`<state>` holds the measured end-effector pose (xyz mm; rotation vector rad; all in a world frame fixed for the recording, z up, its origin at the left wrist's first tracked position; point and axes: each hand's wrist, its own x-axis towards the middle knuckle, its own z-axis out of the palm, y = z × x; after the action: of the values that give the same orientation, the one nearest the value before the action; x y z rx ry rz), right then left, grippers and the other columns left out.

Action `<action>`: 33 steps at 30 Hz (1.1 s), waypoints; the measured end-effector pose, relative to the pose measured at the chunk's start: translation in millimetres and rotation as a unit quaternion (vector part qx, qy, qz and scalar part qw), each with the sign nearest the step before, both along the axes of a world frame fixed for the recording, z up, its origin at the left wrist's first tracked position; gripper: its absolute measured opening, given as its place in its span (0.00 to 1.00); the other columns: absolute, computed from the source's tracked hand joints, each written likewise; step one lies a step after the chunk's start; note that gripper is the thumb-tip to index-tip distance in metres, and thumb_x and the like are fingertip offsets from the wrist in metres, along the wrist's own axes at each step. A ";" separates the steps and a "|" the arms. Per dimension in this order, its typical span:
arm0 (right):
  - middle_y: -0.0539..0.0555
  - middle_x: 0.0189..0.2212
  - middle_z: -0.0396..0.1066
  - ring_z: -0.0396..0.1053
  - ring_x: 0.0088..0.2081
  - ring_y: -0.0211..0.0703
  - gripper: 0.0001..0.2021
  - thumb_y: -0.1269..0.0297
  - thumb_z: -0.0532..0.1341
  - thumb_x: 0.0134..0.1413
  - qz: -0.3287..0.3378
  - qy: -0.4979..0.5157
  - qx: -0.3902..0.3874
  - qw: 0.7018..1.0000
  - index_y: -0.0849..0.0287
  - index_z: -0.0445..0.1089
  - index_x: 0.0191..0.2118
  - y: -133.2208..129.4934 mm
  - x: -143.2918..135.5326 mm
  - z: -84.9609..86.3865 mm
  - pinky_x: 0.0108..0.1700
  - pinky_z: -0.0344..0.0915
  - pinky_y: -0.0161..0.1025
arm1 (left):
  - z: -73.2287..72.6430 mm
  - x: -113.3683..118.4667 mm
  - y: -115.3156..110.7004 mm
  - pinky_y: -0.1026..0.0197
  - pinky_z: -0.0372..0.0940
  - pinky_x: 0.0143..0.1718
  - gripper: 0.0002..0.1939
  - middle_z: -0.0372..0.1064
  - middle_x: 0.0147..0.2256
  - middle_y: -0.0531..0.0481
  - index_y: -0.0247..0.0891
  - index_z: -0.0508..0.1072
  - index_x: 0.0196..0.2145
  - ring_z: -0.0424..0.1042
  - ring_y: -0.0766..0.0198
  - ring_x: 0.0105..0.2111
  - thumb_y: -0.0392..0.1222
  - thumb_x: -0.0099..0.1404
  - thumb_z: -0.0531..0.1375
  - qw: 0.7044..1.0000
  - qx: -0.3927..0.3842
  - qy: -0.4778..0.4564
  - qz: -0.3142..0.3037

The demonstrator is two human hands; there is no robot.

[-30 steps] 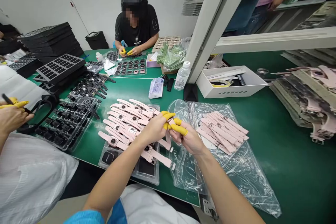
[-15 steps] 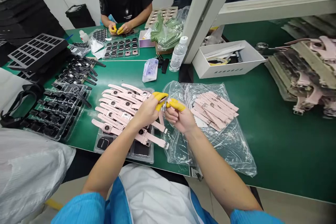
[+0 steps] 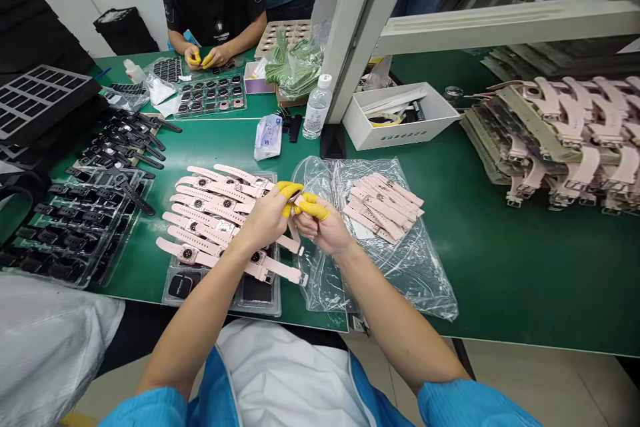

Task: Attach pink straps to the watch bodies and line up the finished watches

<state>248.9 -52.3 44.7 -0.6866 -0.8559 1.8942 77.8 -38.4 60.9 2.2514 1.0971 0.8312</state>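
Observation:
My left hand (image 3: 265, 217), with yellow finger covers, pinches a small smartwatch whose dark edge shows between the fingertips. My right hand (image 3: 323, 223), also in yellow covers, closes on a pink watch strap (image 3: 294, 232) against the watch; the fingers hide most of both. Under and left of my left hand, several pink-strapped smartwatches (image 3: 187, 253) lie in rows on a clear plastic tray (image 3: 275, 303). To the right of my hands, a pile of loose pink straps (image 3: 383, 203) rests on a clear plastic bag (image 3: 420, 280).
Black watches in trays (image 3: 65, 237) lie at the left. A water bottle (image 3: 317, 110) and a white box (image 3: 400, 130) of tools stand beside a pale post (image 3: 350, 47). Stacked pink-strapped watches (image 3: 575, 140) are at the right. A co-worker (image 3: 215, 7) sits opposite.
My fingertips have come together, the right hand now meeting the left at the watch. The camera view has turned to the right, so the table's things appear further left.

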 end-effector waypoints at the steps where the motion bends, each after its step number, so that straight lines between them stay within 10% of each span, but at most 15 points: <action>1: 0.40 0.12 0.53 0.45 0.14 0.31 0.17 0.51 0.71 0.54 0.003 0.012 -0.003 1.000 0.55 0.65 0.30 0.3 -0.3 0.0 0.17 0.44 0.30 | 0.6 0.2 -0.2 0.49 0.67 0.63 0.28 0.69 0.57 0.39 0.39 0.67 0.65 0.70 0.53 0.59 0.29 0.70 0.50 1.000 -0.002 0.002 -0.001; 33: 0.38 0.13 0.47 0.39 0.16 0.28 0.23 0.50 0.72 0.51 0.021 -0.034 -0.051 0.998 0.55 0.58 0.26 3.7 4.4 -8.2 0.17 0.39 0.28 | 16.4 -0.5 -5.0 0.45 0.72 0.53 0.16 0.70 0.47 0.38 0.33 0.71 0.55 0.70 0.49 0.49 0.37 0.73 0.53 0.985 0.024 0.170 -0.018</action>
<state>253.2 -48.6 36.5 -0.8052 -0.8267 1.9734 77.3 -43.5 77.3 2.5086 1.1887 0.4710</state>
